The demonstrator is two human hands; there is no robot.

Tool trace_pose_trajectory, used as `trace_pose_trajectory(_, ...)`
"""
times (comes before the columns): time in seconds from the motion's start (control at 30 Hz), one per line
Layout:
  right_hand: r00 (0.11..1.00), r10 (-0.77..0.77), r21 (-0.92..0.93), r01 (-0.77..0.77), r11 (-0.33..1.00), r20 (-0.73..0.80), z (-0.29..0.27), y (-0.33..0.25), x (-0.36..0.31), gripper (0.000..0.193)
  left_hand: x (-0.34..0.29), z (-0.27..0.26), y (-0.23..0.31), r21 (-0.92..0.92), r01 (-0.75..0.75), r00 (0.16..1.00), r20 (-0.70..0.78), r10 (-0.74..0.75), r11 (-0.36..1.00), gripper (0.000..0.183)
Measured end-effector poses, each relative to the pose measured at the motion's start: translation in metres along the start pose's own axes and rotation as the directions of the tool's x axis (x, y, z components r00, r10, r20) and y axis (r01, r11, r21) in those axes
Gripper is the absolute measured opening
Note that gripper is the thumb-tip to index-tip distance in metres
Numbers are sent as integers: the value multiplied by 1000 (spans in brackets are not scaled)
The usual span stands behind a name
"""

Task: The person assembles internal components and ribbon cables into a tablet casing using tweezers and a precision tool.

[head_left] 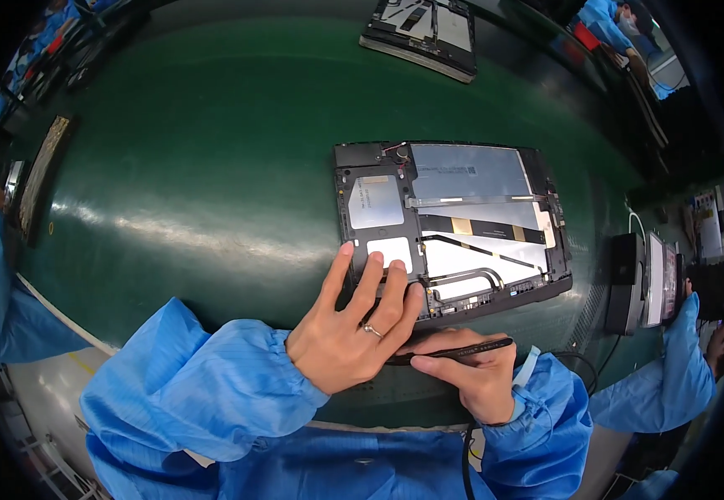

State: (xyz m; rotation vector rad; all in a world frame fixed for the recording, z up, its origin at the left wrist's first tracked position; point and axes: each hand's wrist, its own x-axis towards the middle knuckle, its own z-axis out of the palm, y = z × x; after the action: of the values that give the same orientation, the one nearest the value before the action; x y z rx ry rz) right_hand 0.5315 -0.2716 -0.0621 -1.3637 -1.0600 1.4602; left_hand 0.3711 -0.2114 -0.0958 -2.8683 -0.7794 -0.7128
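Observation:
An opened flat electronic device (474,187), like a tablet with its back off, lies on the green work table in front of me. Its black frame holds silver plates, ribbon cables and small boards. My left hand (360,321), with a ring on one finger, rests its spread fingertips on the device's near left corner. Just below the near edge, my right hand (470,371) grips black tweezers (474,348) between thumb and fingers. Their tip points left and is hidden behind my left hand. A light-blue strap (528,371) circles my right wrist.
Several similar device parts form a stack (420,37) at the far edge of the green table (195,167). A worn strip (42,175) stands at the left. Black and white equipment (635,279) sits at the right, with a cable near it. Co-workers' blue sleeves (658,371) show on both sides.

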Motion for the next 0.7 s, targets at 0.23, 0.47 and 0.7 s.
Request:
trace_pose_trajectory(0.23, 999, -47, 18, 47, 999, 0, -5, 11, 0, 9, 3, 4, 5, -33, 40, 994, 99, -37, 999, 32)
trace_pose_trajectory(0.47, 999, -8, 38, 10, 999, -45, -2, 7, 0, 8, 6, 4, 1, 28, 16, 999, 49, -18, 999, 35)
trace_pose_trajectory(0.7, 996, 53, 256, -32, 966, -77, -11, -2, 6, 8, 14, 5, -4, 51, -15, 1000, -12, 15, 999, 34)
